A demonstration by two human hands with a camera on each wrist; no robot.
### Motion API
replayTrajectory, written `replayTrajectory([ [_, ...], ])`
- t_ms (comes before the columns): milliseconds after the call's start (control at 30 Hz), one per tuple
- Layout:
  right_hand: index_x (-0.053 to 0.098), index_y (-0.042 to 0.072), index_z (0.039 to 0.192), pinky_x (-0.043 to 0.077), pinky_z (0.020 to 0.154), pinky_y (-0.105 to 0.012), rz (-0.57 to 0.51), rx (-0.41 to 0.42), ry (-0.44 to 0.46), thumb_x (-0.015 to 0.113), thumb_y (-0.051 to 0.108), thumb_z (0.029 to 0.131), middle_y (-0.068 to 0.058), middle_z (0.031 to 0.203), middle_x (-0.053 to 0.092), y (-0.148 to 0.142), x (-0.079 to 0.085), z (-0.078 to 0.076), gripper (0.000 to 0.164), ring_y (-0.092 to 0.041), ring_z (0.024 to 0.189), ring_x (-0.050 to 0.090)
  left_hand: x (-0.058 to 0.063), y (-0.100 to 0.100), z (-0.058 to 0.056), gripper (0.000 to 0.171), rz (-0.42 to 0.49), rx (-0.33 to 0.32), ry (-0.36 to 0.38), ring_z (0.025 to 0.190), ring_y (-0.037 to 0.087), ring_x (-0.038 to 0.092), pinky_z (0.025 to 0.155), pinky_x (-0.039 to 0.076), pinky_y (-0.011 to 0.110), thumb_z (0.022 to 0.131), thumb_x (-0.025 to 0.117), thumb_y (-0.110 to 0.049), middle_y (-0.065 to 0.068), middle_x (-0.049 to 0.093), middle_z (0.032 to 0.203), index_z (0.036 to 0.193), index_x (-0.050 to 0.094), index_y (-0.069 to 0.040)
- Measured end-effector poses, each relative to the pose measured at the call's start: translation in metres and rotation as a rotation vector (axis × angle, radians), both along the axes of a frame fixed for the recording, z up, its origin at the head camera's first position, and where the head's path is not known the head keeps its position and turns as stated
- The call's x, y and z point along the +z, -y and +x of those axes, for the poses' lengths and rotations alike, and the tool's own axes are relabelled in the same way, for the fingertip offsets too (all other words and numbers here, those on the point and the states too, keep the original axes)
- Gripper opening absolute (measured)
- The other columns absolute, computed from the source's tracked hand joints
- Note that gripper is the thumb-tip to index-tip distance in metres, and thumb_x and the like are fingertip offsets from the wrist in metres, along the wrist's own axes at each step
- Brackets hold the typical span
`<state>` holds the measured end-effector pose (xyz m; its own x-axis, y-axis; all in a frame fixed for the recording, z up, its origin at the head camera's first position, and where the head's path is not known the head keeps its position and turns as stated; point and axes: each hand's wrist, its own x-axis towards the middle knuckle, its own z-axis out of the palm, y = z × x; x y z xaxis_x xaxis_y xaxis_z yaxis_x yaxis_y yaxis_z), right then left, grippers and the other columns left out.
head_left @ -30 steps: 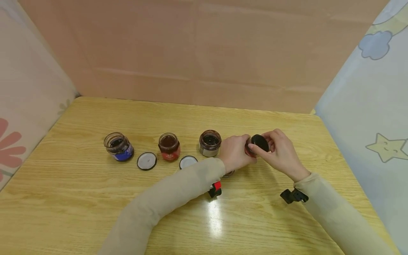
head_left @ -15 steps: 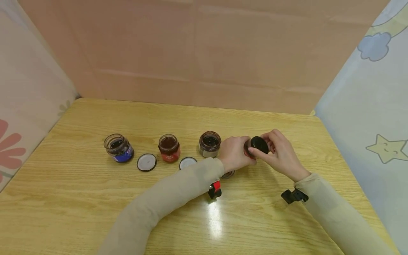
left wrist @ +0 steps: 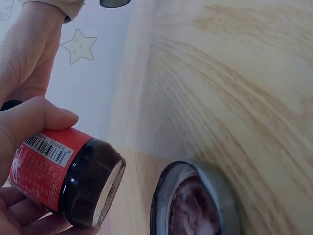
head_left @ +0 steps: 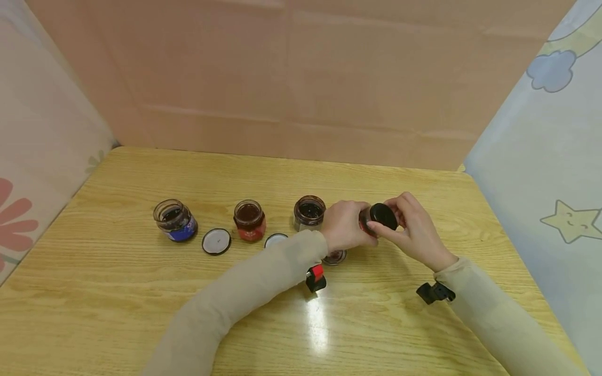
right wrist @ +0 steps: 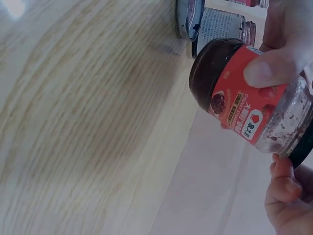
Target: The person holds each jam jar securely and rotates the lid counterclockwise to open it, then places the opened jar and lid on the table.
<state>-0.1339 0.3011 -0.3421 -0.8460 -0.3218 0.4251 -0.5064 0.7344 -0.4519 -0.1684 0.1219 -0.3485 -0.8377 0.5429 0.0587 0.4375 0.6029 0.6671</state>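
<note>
My left hand (head_left: 345, 225) grips a jam jar (right wrist: 239, 93) with a red label and dark contents, its thumb across the label. The jar is tilted and held up off the table, its base toward the left wrist camera. My right hand (head_left: 416, 230) pinches the black lid (head_left: 383, 215) at the jar's mouth between thumb and fingers. The jar's upper glass, under the lid, is smeared with jam in the right wrist view. Below the left hand, a jam-stained lid (head_left: 335, 257) lies inside up on the table.
Three lidless jars stand in a row: a blue-labelled jar (head_left: 176, 222), a red-labelled jar (head_left: 250, 222) and a pale-labelled jar (head_left: 309, 211) beside the left hand. A lid (head_left: 216, 242) and another lid (head_left: 275, 239), partly behind the left sleeve, lie upturned on the wooden table (head_left: 117, 292).
Both hands keep their hold on the jar and its lid, with only slight movement. The left forearm has shifted a little left, so more of the stained lid shows.
</note>
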Motion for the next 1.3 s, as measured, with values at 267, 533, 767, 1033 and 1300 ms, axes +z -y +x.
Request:
replayTrajectory([
  [267,0.060,0.002,0.099,0.035,0.059,-0.020,0.002,0.021,0.000,0.080,0.017,0.077,-0.005,0.088,0.050,-0.002,0.001,0.001,0.034,-0.011,0.067,0.040,0.002,0.003,-0.005,0.047,0.024,-0.099,0.042,0.068,0.001,0.056,0.060,0.043,0.016,0.070,0.083,-0.029,-0.013,0.065,0.080,0.113,0.068,-0.019],
  [533,0.061,0.000,0.100,0.031,0.060,-0.019,-0.033,0.075,-0.067,0.080,0.021,0.078,-0.005,0.088,0.051,-0.004,0.000,0.003,0.036,-0.007,0.070,0.035,0.004,0.004,-0.009,0.041,0.022,-0.136,0.036,0.066,0.002,0.056,0.058,0.043,0.016,0.069,0.082,-0.029,-0.015,0.063,0.075,0.107,0.069,-0.023],
  [767,0.060,0.001,0.104,0.035,0.064,-0.015,0.004,0.206,-0.121,0.066,0.045,0.087,-0.005,0.094,0.052,-0.003,0.005,0.005,0.047,-0.007,0.075,0.040,0.004,0.010,-0.015,0.031,0.084,-0.292,0.127,0.063,0.005,0.053,0.056,0.042,0.017,0.070,0.082,-0.021,-0.010,0.064,0.075,0.098,0.067,-0.019],
  [1033,0.059,0.003,0.121,0.041,0.079,-0.015,0.116,0.317,-0.101,0.072,0.036,0.086,-0.003,0.105,0.052,-0.004,0.018,0.005,0.050,-0.009,0.092,0.048,0.004,0.017,-0.015,0.045,0.123,-0.309,0.145,0.067,0.005,0.056,0.061,0.044,0.016,0.069,0.083,-0.019,-0.009,0.067,0.083,0.110,0.066,-0.016],
  [1300,0.055,0.001,0.131,0.038,0.091,-0.013,0.086,0.289,-0.090,0.076,0.027,0.083,-0.007,0.117,0.055,-0.005,0.019,0.008,0.059,-0.017,0.106,0.052,0.006,0.015,-0.008,0.039,0.071,-0.192,0.095,0.063,0.004,0.058,0.061,0.045,0.017,0.068,0.083,-0.024,-0.012,0.064,0.076,0.102,0.066,-0.018],
])
